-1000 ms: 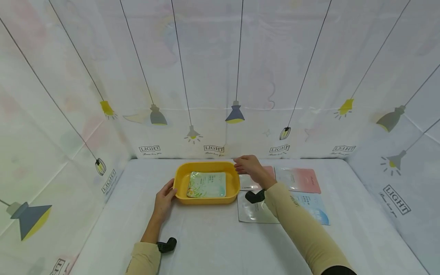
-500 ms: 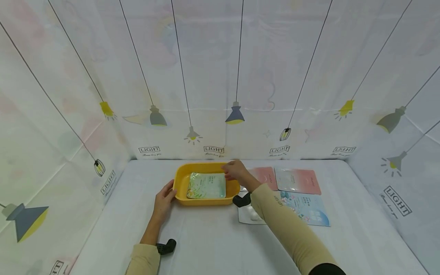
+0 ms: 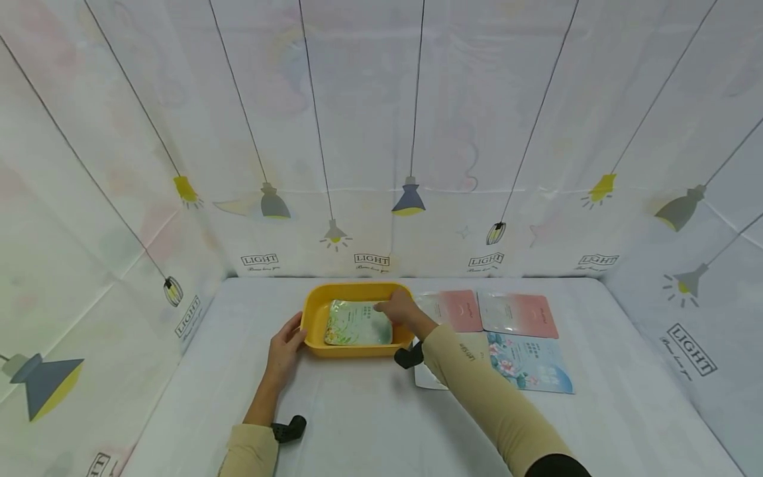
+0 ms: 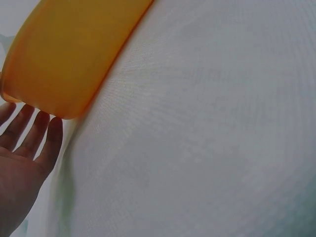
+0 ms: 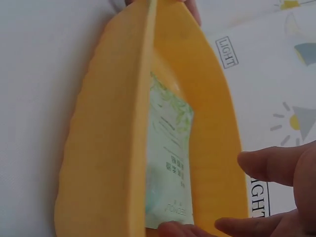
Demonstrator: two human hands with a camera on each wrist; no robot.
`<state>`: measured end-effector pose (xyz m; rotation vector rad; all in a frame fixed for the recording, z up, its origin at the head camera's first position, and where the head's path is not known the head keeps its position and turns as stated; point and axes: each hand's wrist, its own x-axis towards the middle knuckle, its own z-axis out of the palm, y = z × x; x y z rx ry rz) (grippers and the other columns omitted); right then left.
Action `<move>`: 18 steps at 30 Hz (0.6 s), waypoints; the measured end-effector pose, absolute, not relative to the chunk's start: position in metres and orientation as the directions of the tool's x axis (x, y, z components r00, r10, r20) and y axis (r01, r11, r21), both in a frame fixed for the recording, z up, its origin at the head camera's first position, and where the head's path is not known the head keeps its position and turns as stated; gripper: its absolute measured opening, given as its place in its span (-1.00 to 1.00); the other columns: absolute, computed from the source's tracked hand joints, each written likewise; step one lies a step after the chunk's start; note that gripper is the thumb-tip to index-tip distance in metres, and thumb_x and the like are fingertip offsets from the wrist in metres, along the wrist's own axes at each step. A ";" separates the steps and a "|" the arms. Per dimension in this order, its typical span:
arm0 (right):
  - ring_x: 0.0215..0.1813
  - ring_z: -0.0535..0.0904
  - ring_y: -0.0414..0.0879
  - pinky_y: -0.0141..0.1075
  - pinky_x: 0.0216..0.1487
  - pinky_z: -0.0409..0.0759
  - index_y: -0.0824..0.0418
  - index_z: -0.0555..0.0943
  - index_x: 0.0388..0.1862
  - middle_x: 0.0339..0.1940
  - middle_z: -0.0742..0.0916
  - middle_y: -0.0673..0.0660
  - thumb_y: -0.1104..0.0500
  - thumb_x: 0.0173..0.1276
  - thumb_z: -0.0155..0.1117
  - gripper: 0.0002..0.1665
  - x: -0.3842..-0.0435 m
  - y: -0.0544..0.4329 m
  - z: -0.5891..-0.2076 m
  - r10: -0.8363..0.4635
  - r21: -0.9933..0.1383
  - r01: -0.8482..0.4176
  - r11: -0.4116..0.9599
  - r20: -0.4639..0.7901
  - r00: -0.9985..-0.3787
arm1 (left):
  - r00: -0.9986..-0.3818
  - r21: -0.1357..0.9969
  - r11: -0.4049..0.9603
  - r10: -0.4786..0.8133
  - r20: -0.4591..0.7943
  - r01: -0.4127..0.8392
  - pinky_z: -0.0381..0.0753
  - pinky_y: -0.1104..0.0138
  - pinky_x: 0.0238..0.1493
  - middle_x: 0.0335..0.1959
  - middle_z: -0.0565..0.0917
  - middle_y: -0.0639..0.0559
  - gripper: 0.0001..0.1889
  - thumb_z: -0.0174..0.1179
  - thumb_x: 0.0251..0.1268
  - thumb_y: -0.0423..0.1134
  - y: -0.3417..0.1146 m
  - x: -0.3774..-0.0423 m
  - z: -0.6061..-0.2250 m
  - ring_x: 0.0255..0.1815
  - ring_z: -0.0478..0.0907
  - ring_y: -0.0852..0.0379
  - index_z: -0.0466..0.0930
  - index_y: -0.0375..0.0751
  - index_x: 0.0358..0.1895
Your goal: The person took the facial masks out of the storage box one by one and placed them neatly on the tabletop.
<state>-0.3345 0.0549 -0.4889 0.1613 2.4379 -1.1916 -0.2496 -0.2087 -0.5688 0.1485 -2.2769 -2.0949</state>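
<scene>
A yellow tray (image 3: 318, 352) stands on the white cloth, with a flat green-and-white sachet (image 3: 355, 323) lying inside it. My left hand (image 3: 283, 352) holds the tray's left end; its fingertips meet the outer wall in the left wrist view, where the thumb is hidden. My right hand (image 3: 398, 309) reaches over the tray's right end, close to the sachet's right edge. In the right wrist view, the right thumb (image 5: 269, 164) is apart from the fingers, and one fingertip lies by the sachet's near end; contact cannot be told.
Right of the tray lie two pink-and-silver sachets (image 3: 517, 315), a blue flowered sachet (image 3: 530, 363) and a pale sachet (image 3: 426, 379) partly under the right forearm. A printed cloth wall (image 3: 357, 146) rises behind the table.
My right hand has moved left and down, from beside the tray's right rim to inside the tray over the sachet's right edge. My left hand stays at the tray's left end.
</scene>
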 end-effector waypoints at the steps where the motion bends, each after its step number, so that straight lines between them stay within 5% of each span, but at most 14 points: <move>1: -0.31 0.44 -0.05 -0.33 -0.32 0.46 0.37 0.49 0.02 -0.33 0.50 0.11 0.06 0.32 0.30 -0.54 -0.334 0.054 -0.489 -0.076 -0.709 0.282 0.646 -0.428 -0.901 | -0.995 0.996 0.076 -0.096 -0.032 -0.040 0.54 0.63 0.00 0.48 0.30 -0.16 -0.46 0.03 0.48 -0.26 -0.209 -0.250 -0.568 0.42 0.35 -0.11 0.23 -0.17 0.47; 8: -0.12 0.48 0.02 -0.26 -0.13 0.50 0.41 0.41 0.21 -0.10 0.55 0.19 0.11 0.28 0.34 -0.38 -0.332 0.051 -0.493 -0.063 -0.674 0.296 0.676 -0.454 -0.889 | -0.995 0.996 0.070 -0.097 -0.039 -0.046 0.55 0.60 0.04 0.47 0.31 -0.16 -0.47 0.03 0.48 -0.25 -0.207 -0.249 -0.564 0.42 0.35 -0.11 0.23 -0.17 0.47; 18: -0.55 0.44 -0.04 -0.16 -0.22 0.69 0.40 0.56 -0.22 -0.61 0.42 0.06 0.19 0.25 0.35 -0.71 -0.330 0.046 -0.500 -0.035 -0.713 0.342 0.611 -0.457 -0.889 | -0.992 0.995 0.094 -0.125 -0.028 -0.040 0.57 0.59 0.01 0.43 0.36 -0.20 -0.48 0.04 0.47 -0.26 -0.206 -0.249 -0.568 0.38 0.38 -0.13 0.27 -0.19 0.45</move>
